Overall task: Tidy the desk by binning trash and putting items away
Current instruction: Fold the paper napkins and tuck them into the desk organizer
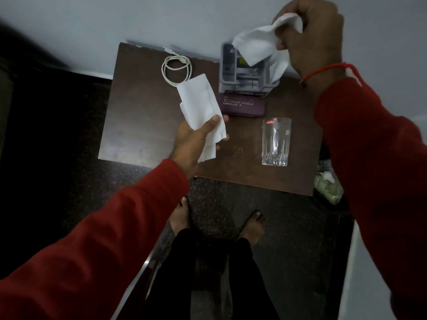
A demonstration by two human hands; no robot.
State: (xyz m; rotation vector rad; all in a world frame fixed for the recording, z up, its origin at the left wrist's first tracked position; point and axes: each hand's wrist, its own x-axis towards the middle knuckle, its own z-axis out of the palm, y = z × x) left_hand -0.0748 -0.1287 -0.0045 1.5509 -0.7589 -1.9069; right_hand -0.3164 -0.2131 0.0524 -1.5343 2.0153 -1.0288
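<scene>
My left hand (pixel 196 137) grips a white paper tissue (pixel 199 100) above the middle of the small dark wooden desk (pixel 138 125). My right hand (pixel 312 40) is raised over the desk's far right corner and pinches a second white tissue (pixel 254 46), which hangs in front of a grey plastic organiser (pixel 233 72). A maroon spectacle case (pixel 242 107) lies just in front of the organiser. A coiled white cable (pixel 176 70) rests at the far side of the desk. An empty clear glass (pixel 275 142) with a red label stands upright near the front right.
The desk stands against a pale wall (pixel 115 19). To its right, low down, a bin (pixel 328 185) holds crumpled paper and wrappers. Dark speckled floor (pixel 288 227) lies in front, with my bare feet (pixel 254 227) close to the desk's front edge.
</scene>
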